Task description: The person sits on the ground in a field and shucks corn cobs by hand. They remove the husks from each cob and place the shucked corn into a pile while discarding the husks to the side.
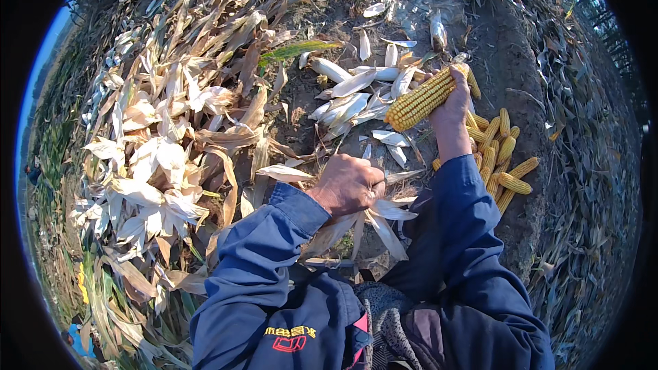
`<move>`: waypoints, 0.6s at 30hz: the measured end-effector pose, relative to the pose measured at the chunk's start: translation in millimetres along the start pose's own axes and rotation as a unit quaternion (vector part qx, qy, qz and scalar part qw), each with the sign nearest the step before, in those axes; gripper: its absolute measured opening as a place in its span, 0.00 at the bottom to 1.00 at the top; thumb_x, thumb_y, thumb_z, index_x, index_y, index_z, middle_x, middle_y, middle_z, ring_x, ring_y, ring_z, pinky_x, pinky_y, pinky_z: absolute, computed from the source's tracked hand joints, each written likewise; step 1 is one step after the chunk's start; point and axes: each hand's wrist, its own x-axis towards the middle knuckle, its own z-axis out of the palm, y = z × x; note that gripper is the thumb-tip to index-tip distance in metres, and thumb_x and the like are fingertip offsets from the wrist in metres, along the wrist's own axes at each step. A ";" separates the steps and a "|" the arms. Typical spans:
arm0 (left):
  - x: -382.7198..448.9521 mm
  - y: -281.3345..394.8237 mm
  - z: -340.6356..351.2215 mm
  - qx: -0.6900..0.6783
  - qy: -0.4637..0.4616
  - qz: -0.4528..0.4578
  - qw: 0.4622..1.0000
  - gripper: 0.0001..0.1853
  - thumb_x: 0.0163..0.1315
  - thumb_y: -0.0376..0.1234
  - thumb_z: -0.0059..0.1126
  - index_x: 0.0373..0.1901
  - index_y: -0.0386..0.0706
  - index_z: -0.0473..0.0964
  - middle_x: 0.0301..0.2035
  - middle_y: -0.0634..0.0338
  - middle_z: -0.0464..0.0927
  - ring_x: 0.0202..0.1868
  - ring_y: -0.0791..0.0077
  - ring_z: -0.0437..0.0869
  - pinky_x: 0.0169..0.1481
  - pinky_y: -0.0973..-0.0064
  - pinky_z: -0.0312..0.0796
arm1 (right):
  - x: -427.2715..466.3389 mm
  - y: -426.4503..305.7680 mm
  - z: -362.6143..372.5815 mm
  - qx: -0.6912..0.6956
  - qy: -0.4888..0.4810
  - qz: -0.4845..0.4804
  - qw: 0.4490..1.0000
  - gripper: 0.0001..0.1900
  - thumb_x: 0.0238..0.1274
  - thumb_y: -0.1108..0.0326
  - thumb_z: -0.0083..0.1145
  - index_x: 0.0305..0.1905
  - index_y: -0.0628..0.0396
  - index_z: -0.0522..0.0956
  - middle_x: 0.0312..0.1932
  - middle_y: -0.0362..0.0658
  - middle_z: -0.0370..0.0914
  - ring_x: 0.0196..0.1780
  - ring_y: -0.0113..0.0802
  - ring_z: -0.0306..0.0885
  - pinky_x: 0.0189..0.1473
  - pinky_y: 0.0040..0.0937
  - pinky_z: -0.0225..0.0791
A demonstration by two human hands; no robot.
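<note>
My right hand (453,105) is closed around the upper end of a bare yellow corn cob (420,100), its kernels facing up. Lower and to the left, my left hand (352,184) is a fist on a bunch of dry corn husks (386,216), whose pale leaves fan out below it. Beyond both hands lies a heap of whitish husks (349,105), some perhaps still around ears. Several husked corn ears (496,151) are piled on the soil beside my right forearm.
A large pile of pale, empty-looking husks (154,164) and dry stalks covers the left side. A bare soil strip (498,61) runs along the right, bordered by dry leaf litter (586,164). A person in blue (81,340) is at the far lower left.
</note>
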 end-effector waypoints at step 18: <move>-162.0 -119.0 -155.5 0.285 0.370 -0.354 0.811 0.14 0.56 0.31 0.68 0.44 0.39 0.81 0.48 0.53 0.81 0.53 0.54 0.80 0.61 0.60 0.71 | 50.7 -90.7 -144.0 -0.693 0.141 -0.287 0.646 0.25 0.60 0.68 0.63 0.64 0.47 0.75 0.52 0.49 0.84 0.54 0.45 0.83 0.57 0.39 0.74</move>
